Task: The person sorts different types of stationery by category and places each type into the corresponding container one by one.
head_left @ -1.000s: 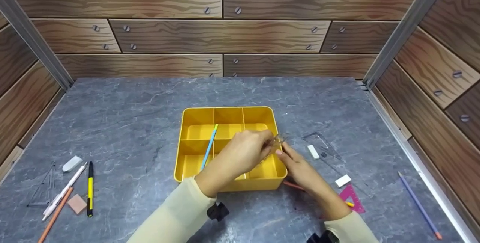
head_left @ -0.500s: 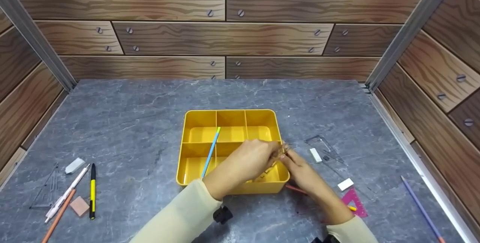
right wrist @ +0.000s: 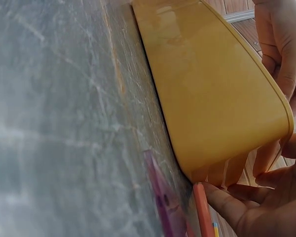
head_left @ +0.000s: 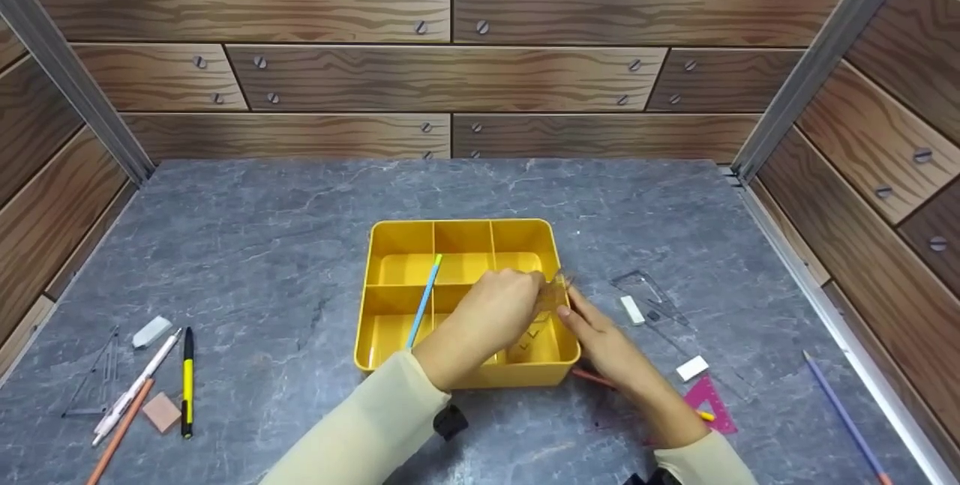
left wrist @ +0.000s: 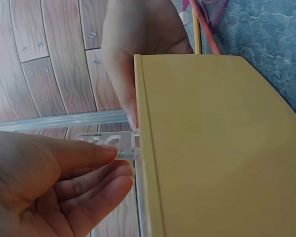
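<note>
A yellow divided box (head_left: 397, 221) stands mid-table, with a blue pencil (head_left: 424, 303) leaning across its dividers. Over the near right compartment my left hand (head_left: 495, 312) pinches a clear plastic stencil (head_left: 553, 293) between thumb and fingers; its cut-outs show in the left wrist view, close to the box's rim. My right hand (head_left: 604, 335) grips the right wall of the box, thumb at the rim and fingers against the outside, as the right wrist view shows. An orange-red pencil (right wrist: 202, 210) lies beside those fingers.
Right of the box lie clear set squares (head_left: 652, 294), white erasers (head_left: 632, 310), a pink set square (head_left: 712, 402) and a purple pencil (head_left: 844, 410). At left are a yellow-black pen (head_left: 187, 384), a white pen (head_left: 139, 387), a pink eraser (head_left: 161, 413) and an orange pencil (head_left: 120, 432).
My left hand dipped over the near right compartment with the stencil, then shifted slightly left, leaving more of it showing. My right hand stays at the box wall.
</note>
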`<action>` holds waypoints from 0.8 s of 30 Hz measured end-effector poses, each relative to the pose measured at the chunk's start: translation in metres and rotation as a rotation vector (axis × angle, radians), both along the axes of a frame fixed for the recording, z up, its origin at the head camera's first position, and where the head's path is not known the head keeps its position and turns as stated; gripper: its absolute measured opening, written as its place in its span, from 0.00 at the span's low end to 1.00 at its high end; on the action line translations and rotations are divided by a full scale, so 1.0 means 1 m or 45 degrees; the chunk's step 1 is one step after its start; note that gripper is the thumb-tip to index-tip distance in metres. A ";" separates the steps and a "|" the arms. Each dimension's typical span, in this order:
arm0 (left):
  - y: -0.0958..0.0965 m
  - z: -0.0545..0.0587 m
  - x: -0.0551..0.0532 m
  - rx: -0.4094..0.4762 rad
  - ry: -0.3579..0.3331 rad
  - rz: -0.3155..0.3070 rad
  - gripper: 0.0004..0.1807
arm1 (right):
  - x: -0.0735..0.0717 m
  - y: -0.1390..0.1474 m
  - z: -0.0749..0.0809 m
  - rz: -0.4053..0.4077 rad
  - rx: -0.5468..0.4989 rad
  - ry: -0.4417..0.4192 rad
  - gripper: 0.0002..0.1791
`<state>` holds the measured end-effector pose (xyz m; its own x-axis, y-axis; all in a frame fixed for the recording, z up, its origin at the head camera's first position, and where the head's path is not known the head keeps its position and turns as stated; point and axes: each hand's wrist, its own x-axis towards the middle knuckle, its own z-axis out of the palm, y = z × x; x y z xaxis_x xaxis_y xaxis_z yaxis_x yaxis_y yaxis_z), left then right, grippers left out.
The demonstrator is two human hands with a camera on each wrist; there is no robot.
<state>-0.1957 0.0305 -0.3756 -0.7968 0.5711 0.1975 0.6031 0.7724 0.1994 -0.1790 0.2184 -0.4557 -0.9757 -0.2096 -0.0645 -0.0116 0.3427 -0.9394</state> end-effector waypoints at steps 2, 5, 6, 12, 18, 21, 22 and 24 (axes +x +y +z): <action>-0.001 -0.001 0.000 -0.002 0.004 0.002 0.06 | 0.000 0.000 0.000 0.001 -0.008 0.002 0.34; -0.005 -0.001 0.000 0.023 -0.005 -0.014 0.06 | -0.001 -0.001 0.000 0.004 -0.023 -0.002 0.34; -0.007 -0.001 0.000 0.034 -0.013 -0.019 0.06 | -0.001 -0.001 -0.001 0.006 -0.030 -0.006 0.34; -0.024 0.003 0.005 0.098 0.016 -0.030 0.05 | -0.001 -0.001 -0.002 0.008 -0.055 -0.023 0.35; -0.047 0.003 0.011 0.201 0.006 -0.032 0.05 | 0.000 -0.002 -0.002 0.018 -0.017 -0.021 0.35; -0.060 0.003 0.014 0.255 0.002 -0.037 0.06 | 0.001 -0.002 0.000 0.014 -0.006 -0.001 0.35; -0.064 0.003 0.015 0.277 -0.017 -0.030 0.07 | 0.001 -0.002 0.000 0.011 0.004 0.007 0.35; -0.074 0.003 0.016 0.321 -0.031 -0.015 0.08 | 0.002 -0.002 0.001 0.008 0.014 0.021 0.34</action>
